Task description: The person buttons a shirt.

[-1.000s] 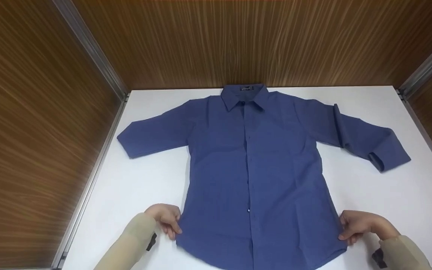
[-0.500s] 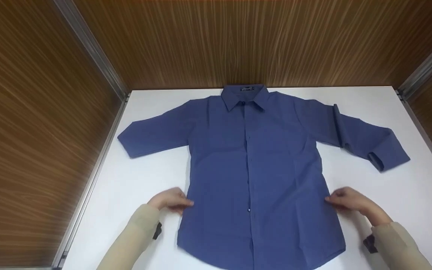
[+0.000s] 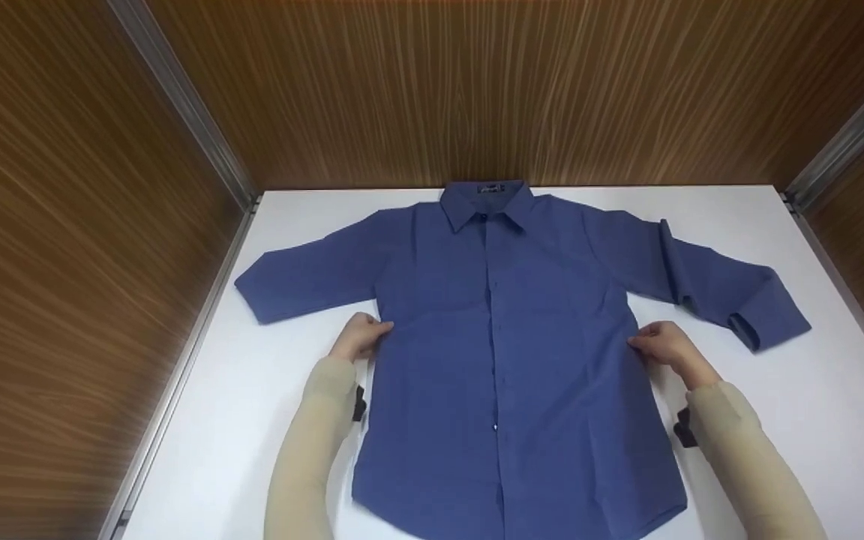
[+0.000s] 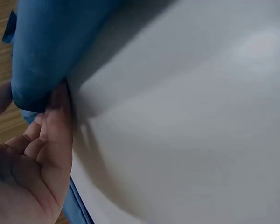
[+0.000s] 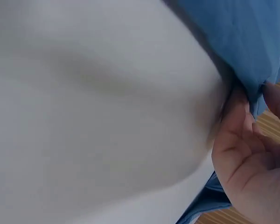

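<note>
A blue button-up shirt lies front up on the white table, collar at the far side and hem towards me. Below the armpit on the shirt's left-hand side, my left hand pinches the side edge, thumb on top and fingers beneath. My right hand pinches the opposite side edge at about the same height. In the left wrist view, the fabric passes between the thumb and fingers of the left hand. The right wrist view has the right hand on the cloth likewise.
Wood-grain panels stand behind the white table and at both sides, with metal rails at the corners. The shirt's left-hand sleeve lies spread out; its right-hand sleeve is creased and folded at the cuff.
Both hands have moved up along the shirt's side edges, from near the hem to below the armpits. The shirt lies nearly as before; the head view has shifted slightly.
</note>
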Available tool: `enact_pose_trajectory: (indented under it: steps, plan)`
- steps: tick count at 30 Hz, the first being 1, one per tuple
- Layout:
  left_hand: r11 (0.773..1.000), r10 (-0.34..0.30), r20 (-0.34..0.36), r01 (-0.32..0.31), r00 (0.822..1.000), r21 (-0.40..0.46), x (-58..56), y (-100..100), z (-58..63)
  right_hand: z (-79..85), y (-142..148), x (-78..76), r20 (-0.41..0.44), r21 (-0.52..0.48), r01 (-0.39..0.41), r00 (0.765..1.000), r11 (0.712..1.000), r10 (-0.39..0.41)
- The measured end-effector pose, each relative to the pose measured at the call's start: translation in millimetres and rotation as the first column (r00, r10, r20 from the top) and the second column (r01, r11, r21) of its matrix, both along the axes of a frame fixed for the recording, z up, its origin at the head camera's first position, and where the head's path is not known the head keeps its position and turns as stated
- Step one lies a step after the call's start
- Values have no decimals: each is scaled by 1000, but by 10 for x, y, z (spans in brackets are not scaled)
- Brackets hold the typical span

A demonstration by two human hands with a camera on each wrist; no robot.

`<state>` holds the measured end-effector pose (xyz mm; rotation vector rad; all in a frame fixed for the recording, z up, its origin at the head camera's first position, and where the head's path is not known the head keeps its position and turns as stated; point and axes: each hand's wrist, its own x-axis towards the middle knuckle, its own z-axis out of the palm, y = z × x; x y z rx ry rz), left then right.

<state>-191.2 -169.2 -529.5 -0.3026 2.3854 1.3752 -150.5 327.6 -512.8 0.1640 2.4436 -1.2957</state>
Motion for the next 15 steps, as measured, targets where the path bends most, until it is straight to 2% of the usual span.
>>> enact_pose_trajectory:
  steps: [4, 6, 9, 11, 12, 15]
  plan:
    - [1000, -30, -66, 30, 997, -1, -392, -204, -758, -36, -25, -57, -32, 30, 37, 999, 999, -36]
    - [998, -15, -53, 12, 998, -58, -544, -290, -1042, -42, -22, -69, -55, 66, 48, 998, 997, -44]
    - [994, 8, -50, -13, 999, -106, -559, -392, -1067, -52, -8, -80, -83, 113, 52, 996, 992, -43]
    - [995, 26, -41, -30, 999, -94, -497, -435, -957, -58, 2, -87, -96, 135, 47, 995, 990, -34]
    - [996, 35, -31, -38, 999, -78, -460, -448, -893, -63, 6, -93, -99, 138, 43, 995, 990, -29]
    - [996, 63, 5, -63, 998, -59, -288, -371, -514, -59, 2, -112, -80, 123, 30, 997, 992, -20]
